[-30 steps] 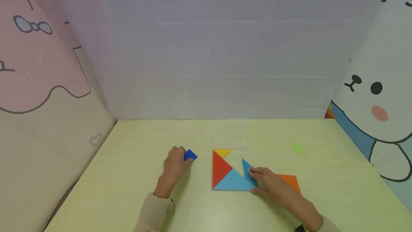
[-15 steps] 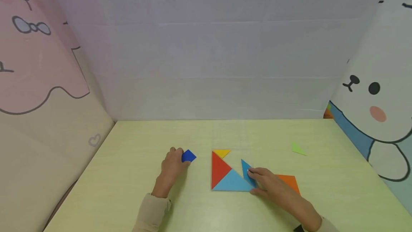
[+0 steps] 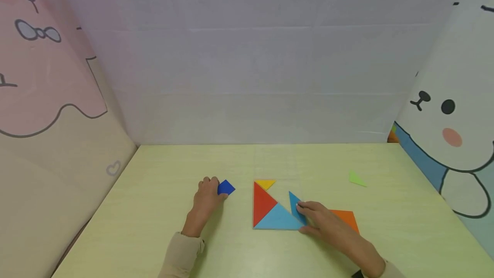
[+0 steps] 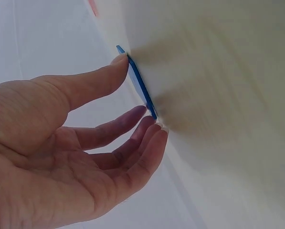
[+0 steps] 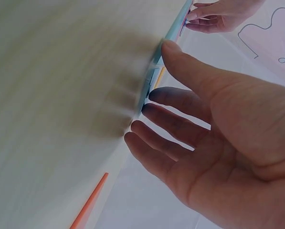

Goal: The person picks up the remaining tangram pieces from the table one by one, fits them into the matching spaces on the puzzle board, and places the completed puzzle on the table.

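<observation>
My left hand [image 3: 206,200] holds a dark blue square tangram piece [image 3: 226,188] on the table. In the left wrist view, the thumb is at one end of the square [image 4: 141,85] and the fingertips are at the other. On the right, my right hand [image 3: 328,222] has its fingers on a blue parallelogram piece [image 3: 295,206], with the thumb by its near corner, at the tip of the light blue triangle [image 3: 279,219]. That triangle adjoins a red triangle [image 3: 263,205]. A small yellow triangle [image 3: 266,183] lies by the red one's top.
An orange piece [image 3: 347,217] lies partly hidden behind the right forearm. Farther back on the right is a small green triangle [image 3: 357,179]. The pale table [image 3: 162,175] ends at a white sheet [image 3: 251,76], with printed cloths on both sides.
The view has shifted very slightly. Both hands stay on their pieces, and the tangram pieces keep their places.
</observation>
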A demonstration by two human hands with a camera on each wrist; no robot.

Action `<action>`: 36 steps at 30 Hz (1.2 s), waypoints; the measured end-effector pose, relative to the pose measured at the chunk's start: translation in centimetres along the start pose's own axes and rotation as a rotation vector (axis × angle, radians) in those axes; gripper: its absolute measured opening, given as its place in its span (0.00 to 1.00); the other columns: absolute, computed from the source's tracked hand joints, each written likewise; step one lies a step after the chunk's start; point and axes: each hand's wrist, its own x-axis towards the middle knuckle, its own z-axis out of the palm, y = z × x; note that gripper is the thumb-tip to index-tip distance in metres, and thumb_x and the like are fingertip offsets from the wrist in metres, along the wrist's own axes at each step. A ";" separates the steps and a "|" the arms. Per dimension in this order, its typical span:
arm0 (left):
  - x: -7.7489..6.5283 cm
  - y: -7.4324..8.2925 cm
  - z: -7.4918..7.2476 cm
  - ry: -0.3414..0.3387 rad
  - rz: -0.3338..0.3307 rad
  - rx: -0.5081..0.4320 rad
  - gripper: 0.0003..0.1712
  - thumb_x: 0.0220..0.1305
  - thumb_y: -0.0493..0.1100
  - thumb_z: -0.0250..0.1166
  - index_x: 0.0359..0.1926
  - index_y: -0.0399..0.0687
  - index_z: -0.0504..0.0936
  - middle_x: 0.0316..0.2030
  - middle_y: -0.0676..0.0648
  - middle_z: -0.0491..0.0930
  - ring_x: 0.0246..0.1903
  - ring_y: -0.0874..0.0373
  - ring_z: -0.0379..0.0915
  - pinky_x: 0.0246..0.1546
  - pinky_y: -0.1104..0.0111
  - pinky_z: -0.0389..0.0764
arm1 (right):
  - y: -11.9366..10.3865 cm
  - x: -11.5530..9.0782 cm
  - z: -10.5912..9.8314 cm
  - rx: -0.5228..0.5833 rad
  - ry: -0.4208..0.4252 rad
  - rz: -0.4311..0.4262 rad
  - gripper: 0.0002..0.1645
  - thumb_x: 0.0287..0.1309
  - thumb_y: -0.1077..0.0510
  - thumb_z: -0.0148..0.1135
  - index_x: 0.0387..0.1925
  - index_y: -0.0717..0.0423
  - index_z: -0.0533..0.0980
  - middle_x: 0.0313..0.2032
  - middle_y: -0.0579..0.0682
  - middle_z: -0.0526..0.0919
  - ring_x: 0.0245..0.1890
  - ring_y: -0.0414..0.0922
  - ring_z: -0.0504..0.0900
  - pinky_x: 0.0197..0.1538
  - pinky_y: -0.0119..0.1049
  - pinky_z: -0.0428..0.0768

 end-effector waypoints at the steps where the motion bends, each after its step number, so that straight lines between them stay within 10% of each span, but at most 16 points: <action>1: 0.0 0.0 0.0 0.002 0.002 -0.001 0.21 0.59 0.37 0.77 0.46 0.29 0.77 0.42 0.32 0.75 0.44 0.39 0.73 0.41 0.46 0.83 | 0.0 0.0 0.0 0.001 0.002 -0.003 0.33 0.64 0.54 0.71 0.63 0.70 0.76 0.63 0.63 0.77 0.62 0.60 0.76 0.60 0.54 0.78; 36: 0.3 -0.2 0.2 0.009 0.041 -0.211 0.24 0.54 0.25 0.75 0.50 0.31 0.75 0.46 0.29 0.71 0.49 0.30 0.76 0.50 0.41 0.81 | 0.1 0.1 0.0 0.000 0.004 -0.010 0.33 0.62 0.54 0.72 0.62 0.72 0.76 0.62 0.65 0.77 0.61 0.62 0.75 0.59 0.55 0.78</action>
